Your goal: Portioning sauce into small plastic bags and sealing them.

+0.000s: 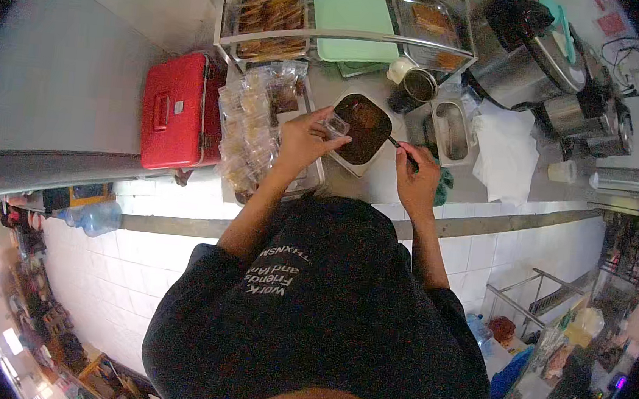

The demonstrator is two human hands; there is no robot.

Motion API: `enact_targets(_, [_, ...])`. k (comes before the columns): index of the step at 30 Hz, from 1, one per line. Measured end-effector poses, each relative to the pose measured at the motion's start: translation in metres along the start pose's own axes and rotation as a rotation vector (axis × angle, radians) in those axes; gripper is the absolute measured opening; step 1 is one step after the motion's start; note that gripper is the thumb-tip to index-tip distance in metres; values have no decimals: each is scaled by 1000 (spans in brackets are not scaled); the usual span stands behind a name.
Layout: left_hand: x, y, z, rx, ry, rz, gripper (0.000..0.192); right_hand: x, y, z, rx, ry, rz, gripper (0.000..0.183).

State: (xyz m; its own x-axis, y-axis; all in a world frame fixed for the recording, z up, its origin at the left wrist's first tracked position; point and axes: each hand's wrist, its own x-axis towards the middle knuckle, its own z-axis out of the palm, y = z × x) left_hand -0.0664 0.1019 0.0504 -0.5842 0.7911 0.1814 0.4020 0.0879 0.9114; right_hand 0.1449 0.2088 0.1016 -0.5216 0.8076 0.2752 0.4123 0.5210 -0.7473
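Observation:
Between both hands stands a light-rimmed rectangular tub [361, 129] of dark brown sauce or paste. My left hand [309, 137] holds a small clear plastic cup [335, 125] by its sides, over the tub's left edge. What the cup holds is too small to tell. At the tub's right edge my right hand [417, 173] grips the black handle of a utensil [397, 143]; its far end lies at the dark sauce and is hidden. Many small clear plastic packets [248, 130] are heaped on a metal tray [315, 170] left of my left hand.
A red case [173, 110] stands far left. Behind the tub are a dark round container [414, 91] and a rack with food trays and a green lid [355, 20]. To the right lie a steel pan [452, 132], white sheets [505, 150], a green cloth [443, 187] and steel appliances [527, 69].

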Motion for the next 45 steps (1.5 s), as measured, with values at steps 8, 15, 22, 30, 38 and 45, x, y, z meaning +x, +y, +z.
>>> enact_targets(8, [8,13,7,39,-2,47,64,7,-21,0,-130,50,-201,11])
enact_targets(15, [11,6,14,-61,-36,62,64,3,-22,0,-256,13,-125,15])
enact_targets(22, [12,8,18,-50,14,99,67,2,-15,4,-325,126,-250,15])
enact_targets(30, [9,16,14,-97,-74,15,69,4,4,5,-51,58,-50,14])
enact_targets(38, [-10,47,15,-374,-44,-130,62,7,-5,29,-343,-109,-274,43])
enact_targets(45, [-17,49,-33,-551,-16,-174,30,31,-43,33,29,-154,-391,15])
